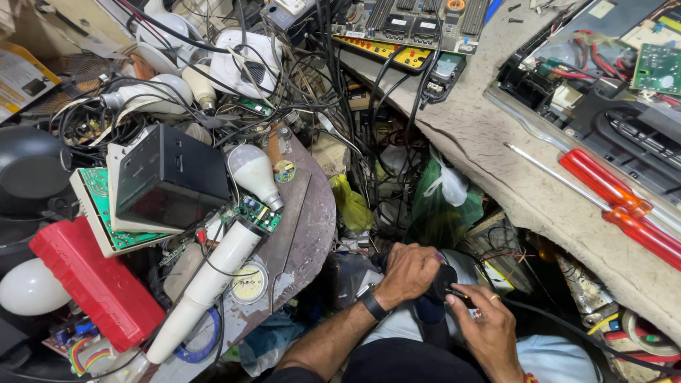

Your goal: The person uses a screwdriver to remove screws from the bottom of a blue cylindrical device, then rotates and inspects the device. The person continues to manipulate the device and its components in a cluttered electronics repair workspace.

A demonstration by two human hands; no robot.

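left hand [408, 273] wrapped shut round small black part [441, 281], held low btwn the knees. right hand [489, 323] pinches in at its right end w/ thin black tool [460, 294]; part's long axis roughly left-right, both hands touching it.

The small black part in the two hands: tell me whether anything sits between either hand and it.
Nothing visible does. The left hand wraps the small black part directly, and the right hand meets it with its fingertips; no cable or cloth lies between.

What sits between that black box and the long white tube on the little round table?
In the head view, a small green circuit board lies between the black box and the white tube, beside a white bulb.
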